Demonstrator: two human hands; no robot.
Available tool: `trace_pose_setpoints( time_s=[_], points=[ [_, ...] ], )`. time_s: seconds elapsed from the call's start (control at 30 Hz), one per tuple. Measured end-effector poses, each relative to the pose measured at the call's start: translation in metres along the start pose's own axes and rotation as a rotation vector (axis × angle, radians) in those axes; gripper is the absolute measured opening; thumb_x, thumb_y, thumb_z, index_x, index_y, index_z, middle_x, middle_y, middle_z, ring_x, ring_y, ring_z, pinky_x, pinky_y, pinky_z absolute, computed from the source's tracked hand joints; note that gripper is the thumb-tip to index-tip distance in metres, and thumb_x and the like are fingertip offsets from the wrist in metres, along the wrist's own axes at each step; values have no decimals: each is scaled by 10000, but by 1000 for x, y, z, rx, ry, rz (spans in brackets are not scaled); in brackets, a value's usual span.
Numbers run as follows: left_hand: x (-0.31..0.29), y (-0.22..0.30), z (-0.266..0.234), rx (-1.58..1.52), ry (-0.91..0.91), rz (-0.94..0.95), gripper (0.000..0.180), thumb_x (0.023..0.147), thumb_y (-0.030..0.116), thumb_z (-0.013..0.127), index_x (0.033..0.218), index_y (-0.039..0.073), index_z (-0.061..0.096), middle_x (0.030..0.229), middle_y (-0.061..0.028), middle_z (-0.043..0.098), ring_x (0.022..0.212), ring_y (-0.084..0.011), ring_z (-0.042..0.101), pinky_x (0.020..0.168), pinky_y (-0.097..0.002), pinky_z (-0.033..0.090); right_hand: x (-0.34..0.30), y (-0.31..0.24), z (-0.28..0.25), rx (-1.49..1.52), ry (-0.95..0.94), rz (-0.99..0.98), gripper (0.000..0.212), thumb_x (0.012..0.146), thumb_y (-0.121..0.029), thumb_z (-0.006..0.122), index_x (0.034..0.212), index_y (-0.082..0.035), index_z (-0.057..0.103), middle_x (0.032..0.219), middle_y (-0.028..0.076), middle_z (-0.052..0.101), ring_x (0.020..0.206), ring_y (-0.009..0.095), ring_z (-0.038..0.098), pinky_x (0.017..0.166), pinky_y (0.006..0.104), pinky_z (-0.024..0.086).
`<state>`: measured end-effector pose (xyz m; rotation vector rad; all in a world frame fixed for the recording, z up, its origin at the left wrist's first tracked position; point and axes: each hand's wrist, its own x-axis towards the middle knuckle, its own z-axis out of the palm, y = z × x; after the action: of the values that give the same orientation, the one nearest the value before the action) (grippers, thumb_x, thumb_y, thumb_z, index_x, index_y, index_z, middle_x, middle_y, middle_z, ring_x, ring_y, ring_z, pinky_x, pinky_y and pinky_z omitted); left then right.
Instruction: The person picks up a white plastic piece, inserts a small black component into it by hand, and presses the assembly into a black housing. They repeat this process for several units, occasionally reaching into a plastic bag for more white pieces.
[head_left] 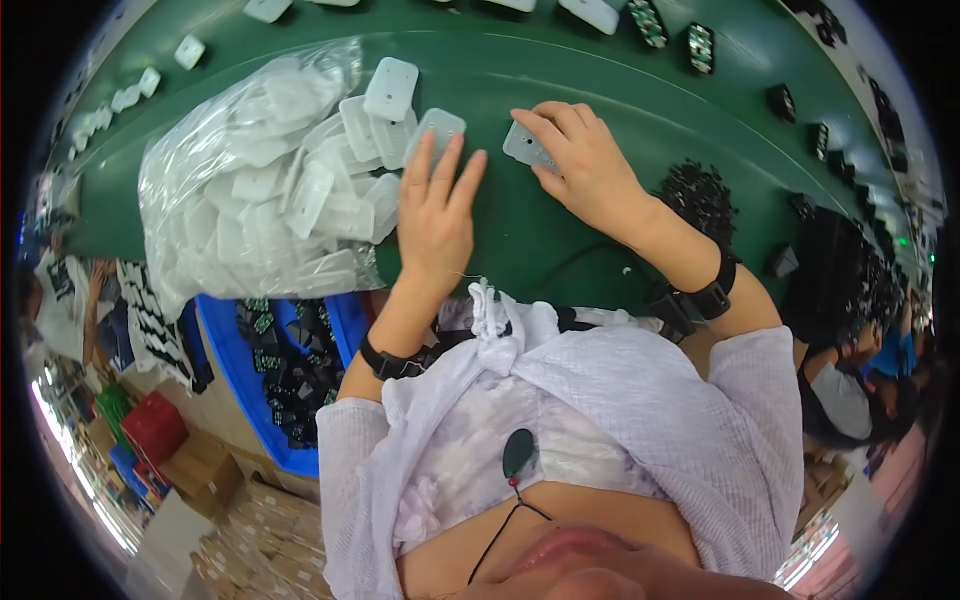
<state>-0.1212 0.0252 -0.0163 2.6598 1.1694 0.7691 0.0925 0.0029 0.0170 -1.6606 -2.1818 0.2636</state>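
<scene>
My right hand (580,160) grips a small white plastic cover (523,146) with small holes, held between thumb and fingers just above the green table. To its left, my left hand (439,205) has its fingers stretched and spread, the fingertips resting on another white plastic cover (441,123) at the edge of a pile. More covers of the same kind (392,88) lie loose beside that hand, spilling from a large clear plastic bag (215,135). Right of my right hand is a heap of small black parts (697,200), close to the wrist.
Green table (470,60) with white covers and circuit-board pieces (701,48) lined along its far side. A blue bin (222,345) of black and green parts stands below the left edge. At right is a black pile (835,265). Other people work at both sides.
</scene>
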Motion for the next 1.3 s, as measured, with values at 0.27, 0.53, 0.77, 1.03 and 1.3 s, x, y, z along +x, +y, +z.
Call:
trace_pose_setpoints(
  time_s=[0.27,0.53,0.77,1.03,1.3],
  points=[
    [36,31,-16,-346,66,24,332,859,68,639,1186,28,607,1188,-119,576,1004,-283,584,866,-361,480,-30,18,-18,960,96,604,579,794,16,686,1318,-71,456,988,94,623,898,170,612,792,295,501],
    [48,49,9,-1143,-382,-436,203,885,38,643,1067,-6,566,863,-48,618,651,-77,572,560,-199,464,-65,-10,-41,706,23,470,488,811,-115,715,1235,-55,481,890,106,633,787,249,648,690,339,494],
    [44,55,8,-1319,-713,-576,94,925,40,601,984,-7,545,779,-29,601,620,-70,566,515,-190,425,-89,14,-61,338,145,337,192,799,-160,704,965,-69,670,889,85,638,818,261,613,715,347,494],
    [41,61,5,-1336,-501,-567,69,933,13,575,960,-27,526,930,-80,557,701,-119,611,545,-208,471,-144,111,-79,64,357,866,113,829,-34,678,937,-8,658,823,64,616,713,145,584,671,264,486],
    [60,79,28,-1386,-442,-588,78,943,32,570,978,-21,524,837,-72,596,688,-118,614,555,-213,481,-140,101,-65,6,203,536,153,800,-21,671,933,-20,596,862,87,567,758,237,584,691,327,491]
  ],
)
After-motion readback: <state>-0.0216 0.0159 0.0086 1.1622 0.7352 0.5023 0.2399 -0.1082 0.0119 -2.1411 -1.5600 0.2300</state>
